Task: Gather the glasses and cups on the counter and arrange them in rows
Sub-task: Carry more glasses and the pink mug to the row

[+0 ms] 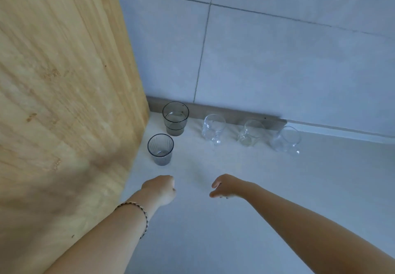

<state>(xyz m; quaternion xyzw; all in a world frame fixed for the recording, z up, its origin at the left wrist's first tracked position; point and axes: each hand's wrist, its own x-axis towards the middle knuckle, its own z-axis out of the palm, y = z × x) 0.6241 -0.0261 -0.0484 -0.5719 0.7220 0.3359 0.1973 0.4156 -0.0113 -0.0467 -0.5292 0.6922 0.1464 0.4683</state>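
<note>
Well short of the glasses: both hands empty over the counter (235, 237).
Left hand (159, 190) has its fingers curled under, with the ribbed grey tumbler (160, 149) just beyond it beside the wooden panel (64, 81). Right hand (226, 188) is loosely spread, apart from the left. Stepped grey tumbler (175, 119) and three clear glasses (251, 132) line the wall (clear ones blurred).
</note>
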